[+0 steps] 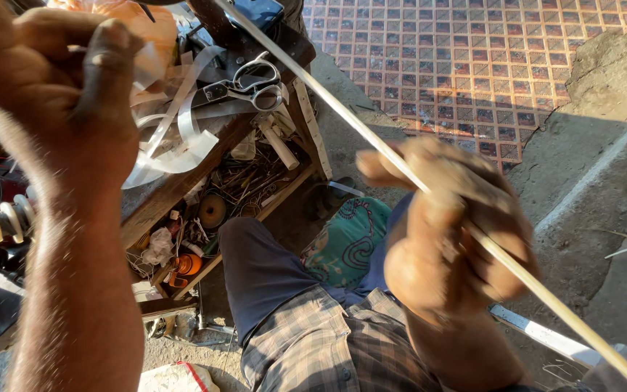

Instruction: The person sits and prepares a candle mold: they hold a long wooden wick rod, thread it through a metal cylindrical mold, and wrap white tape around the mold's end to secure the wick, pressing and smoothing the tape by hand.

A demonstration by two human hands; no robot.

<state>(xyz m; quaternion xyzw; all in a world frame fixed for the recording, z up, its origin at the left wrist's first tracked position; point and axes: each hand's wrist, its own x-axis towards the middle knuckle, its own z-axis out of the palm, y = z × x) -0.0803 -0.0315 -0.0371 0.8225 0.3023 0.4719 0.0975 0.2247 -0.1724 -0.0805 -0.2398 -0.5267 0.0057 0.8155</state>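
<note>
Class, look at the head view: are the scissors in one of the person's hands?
No. The scissors lie on the cluttered wooden bench, while the right hand grips a long thin stick.

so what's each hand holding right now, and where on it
The right hand grips a long thin pale stick around its middle, both ends running out past the fist. The left hand is closed up high; whether it holds anything cannot be told.
</note>
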